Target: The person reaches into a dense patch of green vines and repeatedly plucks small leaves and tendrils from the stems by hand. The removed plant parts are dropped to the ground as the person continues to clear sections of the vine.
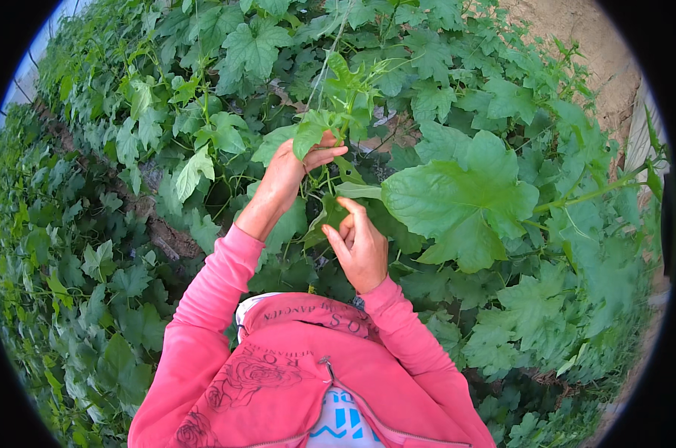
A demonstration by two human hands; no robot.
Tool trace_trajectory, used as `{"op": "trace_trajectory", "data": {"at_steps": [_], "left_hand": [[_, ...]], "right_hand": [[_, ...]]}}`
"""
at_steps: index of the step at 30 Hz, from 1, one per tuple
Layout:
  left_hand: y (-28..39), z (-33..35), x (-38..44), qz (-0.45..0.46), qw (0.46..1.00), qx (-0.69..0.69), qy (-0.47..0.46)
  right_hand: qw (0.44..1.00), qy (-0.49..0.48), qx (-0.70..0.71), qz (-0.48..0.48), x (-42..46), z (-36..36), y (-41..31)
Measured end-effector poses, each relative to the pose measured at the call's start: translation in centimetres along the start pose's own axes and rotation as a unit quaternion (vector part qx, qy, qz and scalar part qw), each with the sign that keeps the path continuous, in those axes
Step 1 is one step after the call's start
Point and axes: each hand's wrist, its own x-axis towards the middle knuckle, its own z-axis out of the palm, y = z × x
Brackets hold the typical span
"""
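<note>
My left hand is raised at the upper middle, its fingers around the stem of a leafy vine shoot with curling tendrils at its tip. Lower and to the right, my right hand has its thumb and index finger apart, close to a drooping green leaf; whether it touches the leaf is unclear. A thin string runs upward behind the shoot. Beside my right hand spreads a large, broad lobed leaf.
Dense vines with lobed leaves surround me on all sides. A dark furrow with soil shows between the rows at left. Bare sandy ground lies at the upper right, and a thick vine stem reaches in from the right.
</note>
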Motion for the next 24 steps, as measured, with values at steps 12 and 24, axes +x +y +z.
{"op": "trace_trajectory", "data": {"at_steps": [12,24], "left_hand": [[-4.5,-0.1,-2.3,0.005,0.998,0.066,-0.006],[-6.1,-3.2,-3.4,-0.022,0.997,-0.047,-0.050]], "right_hand": [[0.947,-0.115,0.240,0.181,2.2,4.2,5.9],[0.865,0.018,0.444,0.233,6.1,1.1,5.8]]}}
